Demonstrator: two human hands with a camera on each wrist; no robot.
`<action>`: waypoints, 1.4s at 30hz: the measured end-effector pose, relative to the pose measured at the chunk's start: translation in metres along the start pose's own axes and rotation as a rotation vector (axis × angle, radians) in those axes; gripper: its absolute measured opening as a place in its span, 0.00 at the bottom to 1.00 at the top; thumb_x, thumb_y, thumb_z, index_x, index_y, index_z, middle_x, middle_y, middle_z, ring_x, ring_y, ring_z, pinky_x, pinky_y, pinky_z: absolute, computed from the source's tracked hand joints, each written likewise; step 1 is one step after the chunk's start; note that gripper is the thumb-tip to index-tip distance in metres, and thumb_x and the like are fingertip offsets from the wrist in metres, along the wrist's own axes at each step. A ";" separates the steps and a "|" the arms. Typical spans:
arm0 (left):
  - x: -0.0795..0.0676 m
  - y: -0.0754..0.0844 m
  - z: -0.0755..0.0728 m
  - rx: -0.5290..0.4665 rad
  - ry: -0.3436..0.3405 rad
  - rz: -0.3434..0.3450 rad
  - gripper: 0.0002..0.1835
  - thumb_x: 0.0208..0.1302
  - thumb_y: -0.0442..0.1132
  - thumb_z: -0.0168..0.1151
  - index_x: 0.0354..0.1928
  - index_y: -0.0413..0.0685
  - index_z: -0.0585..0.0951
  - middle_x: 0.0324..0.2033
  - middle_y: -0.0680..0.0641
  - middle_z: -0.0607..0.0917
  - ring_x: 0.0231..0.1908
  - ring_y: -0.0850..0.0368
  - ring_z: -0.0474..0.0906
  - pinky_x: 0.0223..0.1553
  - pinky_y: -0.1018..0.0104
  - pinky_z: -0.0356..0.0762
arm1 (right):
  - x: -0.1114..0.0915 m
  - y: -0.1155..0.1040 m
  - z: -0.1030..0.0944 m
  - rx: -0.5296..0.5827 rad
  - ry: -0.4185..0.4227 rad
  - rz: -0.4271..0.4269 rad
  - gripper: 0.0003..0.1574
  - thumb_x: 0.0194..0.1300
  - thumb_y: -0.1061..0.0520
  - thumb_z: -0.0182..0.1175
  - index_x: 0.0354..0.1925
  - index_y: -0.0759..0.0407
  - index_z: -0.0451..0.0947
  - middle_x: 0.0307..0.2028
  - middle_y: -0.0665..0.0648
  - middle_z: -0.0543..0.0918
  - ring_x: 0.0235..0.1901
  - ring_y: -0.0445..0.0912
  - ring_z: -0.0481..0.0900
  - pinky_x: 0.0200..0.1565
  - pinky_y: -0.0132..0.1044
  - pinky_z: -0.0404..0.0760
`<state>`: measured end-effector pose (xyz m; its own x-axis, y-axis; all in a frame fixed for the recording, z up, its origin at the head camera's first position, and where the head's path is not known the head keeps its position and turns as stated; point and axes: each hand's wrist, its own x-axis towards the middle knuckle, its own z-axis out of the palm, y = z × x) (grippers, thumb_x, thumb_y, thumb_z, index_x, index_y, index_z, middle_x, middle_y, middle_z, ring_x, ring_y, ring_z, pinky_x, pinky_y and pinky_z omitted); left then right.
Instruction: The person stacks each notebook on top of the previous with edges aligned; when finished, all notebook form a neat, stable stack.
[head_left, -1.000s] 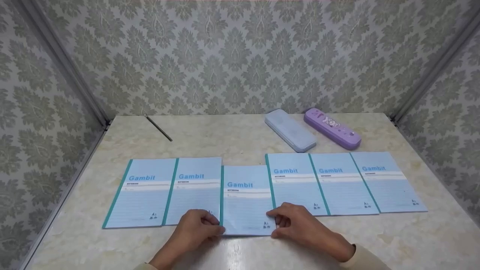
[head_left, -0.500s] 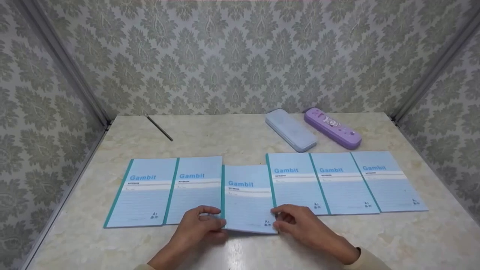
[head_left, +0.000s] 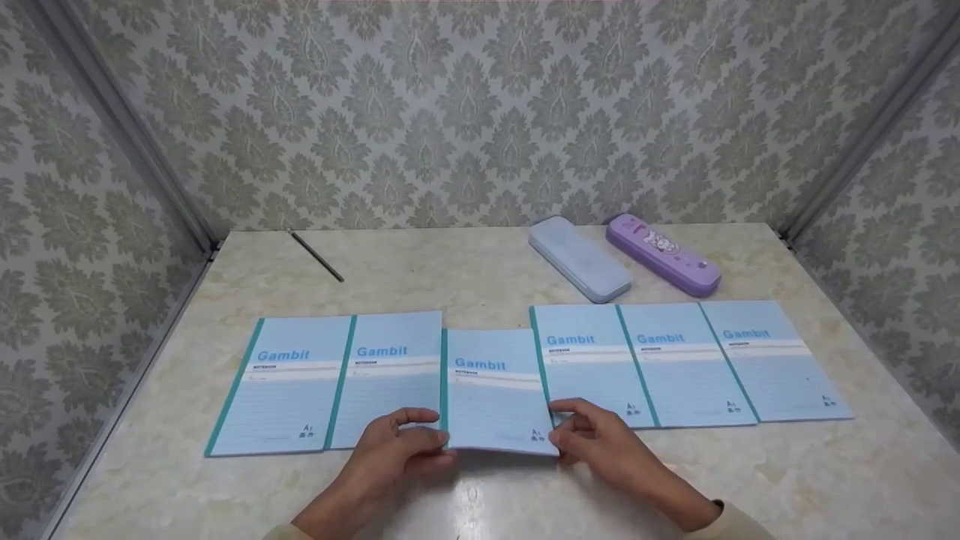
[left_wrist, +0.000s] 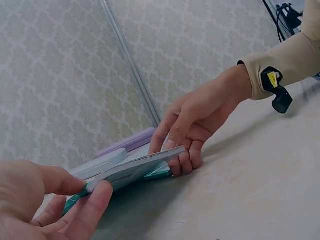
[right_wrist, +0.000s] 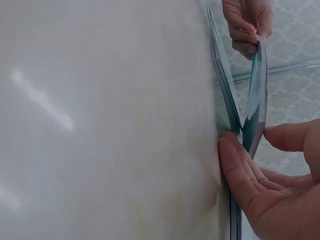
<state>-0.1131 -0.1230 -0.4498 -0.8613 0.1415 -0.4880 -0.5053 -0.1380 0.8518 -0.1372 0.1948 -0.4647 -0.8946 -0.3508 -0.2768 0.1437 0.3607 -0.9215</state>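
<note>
A light blue notebook (head_left: pixel 491 409) with a teal spine and "Gambit" on its cover is in the middle of the row, closer to the person than the others. Its near edge is raised off the table and its far end is low. At the near left corner my left hand (head_left: pixel 394 446) pinches it, thumb on top and fingers beneath, as the left wrist view shows. My right hand (head_left: pixel 604 442) pinches the near right corner, its thumb (right_wrist: pixel 287 137) on the cover and fingers under it. The notebook's underside (right_wrist: pixel 256 95) shows in the right wrist view.
Two matching notebooks (head_left: pixel 289 405) lie flat on the left, three more (head_left: pixel 682 382) on the right. Behind them are a pale blue pencil case (head_left: pixel 581 259), a purple pencil case (head_left: pixel 664 255) and a dark pen (head_left: pixel 316 256). Patterned walls (head_left: pixel 469 112) enclose the table's back and sides.
The middle notebook's near edge has risen from the table and tilted up. Both hands have come up slightly with it, fingers now under its corners. The other notebooks stay in place.
</note>
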 end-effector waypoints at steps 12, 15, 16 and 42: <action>-0.002 -0.001 0.003 0.079 0.055 0.164 0.24 0.63 0.28 0.74 0.59 0.28 0.79 0.44 0.38 0.87 0.38 0.47 0.90 0.42 0.57 0.89 | 0.001 -0.007 0.005 0.007 0.126 -0.171 0.31 0.70 0.57 0.71 0.66 0.69 0.78 0.45 0.59 0.84 0.45 0.51 0.84 0.45 0.35 0.85; -0.002 -0.001 0.006 0.133 0.064 0.187 0.23 0.62 0.29 0.75 0.57 0.29 0.81 0.46 0.37 0.86 0.40 0.48 0.89 0.43 0.56 0.89 | 0.000 -0.009 0.002 -0.003 0.138 -0.202 0.31 0.70 0.58 0.72 0.66 0.69 0.78 0.46 0.59 0.84 0.46 0.50 0.84 0.48 0.34 0.85; -0.001 -0.001 0.007 0.161 0.069 0.197 0.23 0.61 0.29 0.76 0.57 0.30 0.82 0.46 0.38 0.86 0.40 0.49 0.88 0.43 0.57 0.89 | -0.001 -0.010 0.000 -0.005 0.140 -0.213 0.31 0.70 0.58 0.72 0.66 0.70 0.78 0.46 0.59 0.84 0.46 0.50 0.84 0.49 0.34 0.85; 0.018 0.007 0.053 0.319 0.068 0.423 0.17 0.60 0.29 0.78 0.52 0.38 0.88 0.44 0.45 0.90 0.40 0.52 0.88 0.44 0.66 0.87 | -0.014 -0.007 -0.042 -0.146 0.304 -0.387 0.29 0.69 0.62 0.73 0.65 0.66 0.80 0.48 0.58 0.86 0.48 0.48 0.84 0.52 0.33 0.85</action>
<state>-0.1298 -0.0690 -0.4425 -0.9931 0.0727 -0.0919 -0.0813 0.1371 0.9872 -0.1434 0.2338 -0.4433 -0.9563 -0.2233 0.1888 -0.2636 0.3790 -0.8870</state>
